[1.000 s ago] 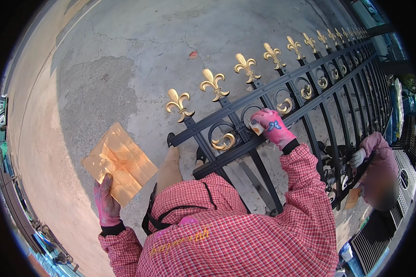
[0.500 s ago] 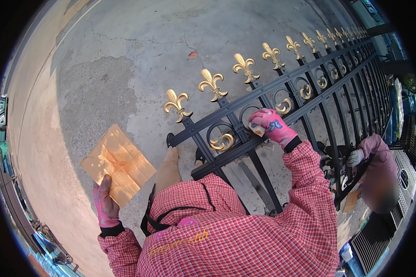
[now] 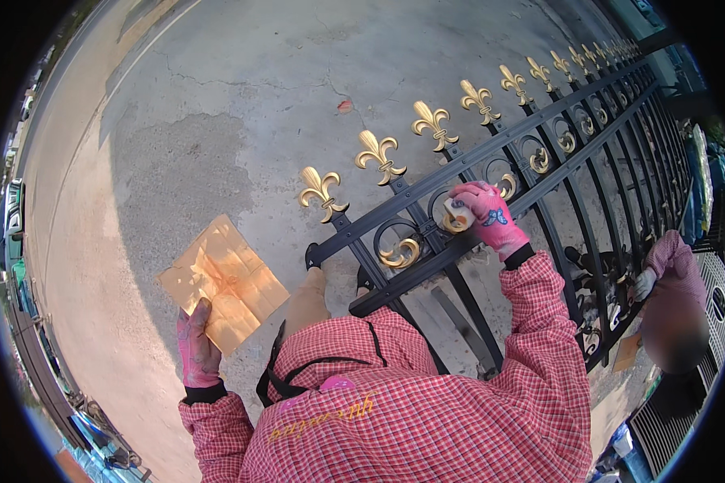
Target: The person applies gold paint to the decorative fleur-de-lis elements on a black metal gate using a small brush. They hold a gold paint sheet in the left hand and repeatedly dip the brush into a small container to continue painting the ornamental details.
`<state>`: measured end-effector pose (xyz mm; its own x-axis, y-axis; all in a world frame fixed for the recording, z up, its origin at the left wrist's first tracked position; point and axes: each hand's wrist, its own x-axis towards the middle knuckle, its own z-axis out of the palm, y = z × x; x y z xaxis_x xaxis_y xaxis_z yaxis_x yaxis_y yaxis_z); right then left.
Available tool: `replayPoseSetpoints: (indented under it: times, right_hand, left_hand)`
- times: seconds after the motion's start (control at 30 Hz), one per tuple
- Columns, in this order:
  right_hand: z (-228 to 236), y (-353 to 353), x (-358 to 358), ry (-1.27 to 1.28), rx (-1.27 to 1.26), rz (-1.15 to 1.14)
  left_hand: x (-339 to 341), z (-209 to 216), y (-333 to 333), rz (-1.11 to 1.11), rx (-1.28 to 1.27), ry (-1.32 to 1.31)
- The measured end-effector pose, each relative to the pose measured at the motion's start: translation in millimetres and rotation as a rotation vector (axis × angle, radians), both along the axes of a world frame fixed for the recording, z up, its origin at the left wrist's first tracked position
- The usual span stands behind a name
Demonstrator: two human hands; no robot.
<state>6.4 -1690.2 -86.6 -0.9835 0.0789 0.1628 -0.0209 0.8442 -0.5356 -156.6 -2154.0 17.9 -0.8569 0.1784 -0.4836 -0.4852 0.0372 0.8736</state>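
Note:
My left hand, in a pink glove, grips the lower edge of a flat piece of cardboard smeared with orange-gold paint. In my pink-gloved right hand is a small white sponge-like pad with an orange stain. That hand is at a ring of the black metal fence, and the pad is at the gold scroll there, partly covering it. Whether the two touch is hard to tell. To its left, another ring holds a gold scroll. Gold fleur-de-lis finials top the bars.
The fence runs away to the upper right. Another person in a checked sleeve works at its right side, with a gloved hand by the bars and a piece of cardboard nearby. Cracked concrete ground lies beyond the finials.
My right hand has turned slightly, and more of the pad and the gold scroll beneath it now shows. The whole view has shifted a little; the cardboard stays in my left hand.

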Motion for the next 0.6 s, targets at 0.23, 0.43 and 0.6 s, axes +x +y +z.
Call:
replayPoseSetpoints:
  times: [0.23, 0.43, 0.6]
  right_hand:
    - [0.3, -39.4, 29.8, 0.131, -0.309, -0.599]
    - [-9.7, -84.6, 44.4, 0.340, -0.865, -1.006]
    - [20.7, -135.2, 24.7, 0.349, -0.965, -1.316]
  left_hand:
    - [-49.8, -1.3, 11.7, -0.121, 0.003, -0.018]
    - [-117.0, -13.2, 33.5, -0.275, 0.064, -0.054]
    - [-190.9, -33.0, 38.1, -0.436, 0.117, -0.105]
